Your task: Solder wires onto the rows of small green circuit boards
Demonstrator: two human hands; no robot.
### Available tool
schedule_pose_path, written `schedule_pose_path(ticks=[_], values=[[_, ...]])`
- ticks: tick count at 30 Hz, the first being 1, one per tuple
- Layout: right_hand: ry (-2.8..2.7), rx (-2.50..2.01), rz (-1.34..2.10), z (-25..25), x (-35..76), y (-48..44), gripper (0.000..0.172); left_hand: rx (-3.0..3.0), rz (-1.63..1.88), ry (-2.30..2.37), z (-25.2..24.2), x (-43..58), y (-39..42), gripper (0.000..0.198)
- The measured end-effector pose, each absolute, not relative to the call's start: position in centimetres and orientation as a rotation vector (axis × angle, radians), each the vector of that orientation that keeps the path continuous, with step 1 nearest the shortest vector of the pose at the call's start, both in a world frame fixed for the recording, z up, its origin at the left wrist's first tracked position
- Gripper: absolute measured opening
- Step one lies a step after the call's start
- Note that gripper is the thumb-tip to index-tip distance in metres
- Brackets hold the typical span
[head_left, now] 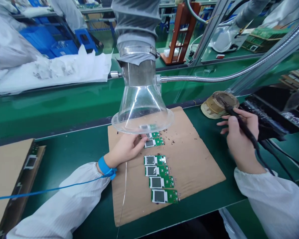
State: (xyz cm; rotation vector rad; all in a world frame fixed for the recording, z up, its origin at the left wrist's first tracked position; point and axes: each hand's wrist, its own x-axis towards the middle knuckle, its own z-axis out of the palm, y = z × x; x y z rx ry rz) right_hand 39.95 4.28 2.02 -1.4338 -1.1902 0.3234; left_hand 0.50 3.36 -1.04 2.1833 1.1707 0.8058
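- Left hand: was pinched closed on a thin wire, at the upper circuit boards; a slip could have scraped one.
- Right hand: was gripping a black iron, tip at the round pot; if hot, a careless swing could have burned fingers or marked a screen.
- Circuit boards: lay in a column on cardboard; a tugged wire might have shifted them.
- Dark scraps: lay loose nearby, liable to stick to boards.
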Motion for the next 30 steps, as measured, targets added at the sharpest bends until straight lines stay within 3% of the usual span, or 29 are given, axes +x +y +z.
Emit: schedule_pose_path(ticks=[14, 20, 30], values=[[-1.447, -1.303, 0.445, 3.6, 35.6, 4.7, 0.028, 2.175, 0.781, 1.141, -0.5, 0.6, 3.4, 0.02], [-1.663, -1.159, 0.618, 1.8, 30.8, 3.6, 0.022, 2.235, 0.79, 0.906, -0.1, 0.4, 3.2, 0.017], [-1.742, -1.134, 0.815, -0.9, 30.8, 1.9, 0.014, 2.239, 0.94, 1.063, -1.1, 0.4, 3.4, 0.016]])
